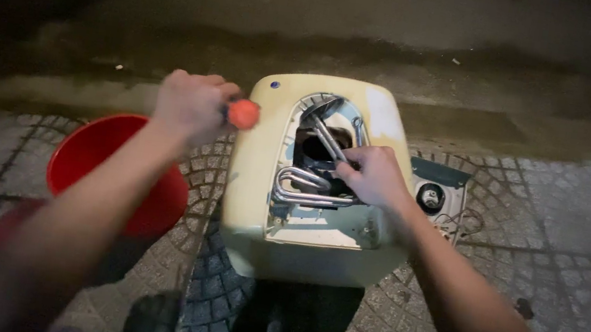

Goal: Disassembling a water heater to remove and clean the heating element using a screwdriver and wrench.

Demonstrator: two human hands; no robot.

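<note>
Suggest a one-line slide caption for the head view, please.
Right hand grips a metal coil inside a cream casing; left hand holds an orange-handled tool.

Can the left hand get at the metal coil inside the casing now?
Probably not at once: the left hand is shut on an orange-handled tool, beside the casing. The right hand already covers part of the coil.
</note>
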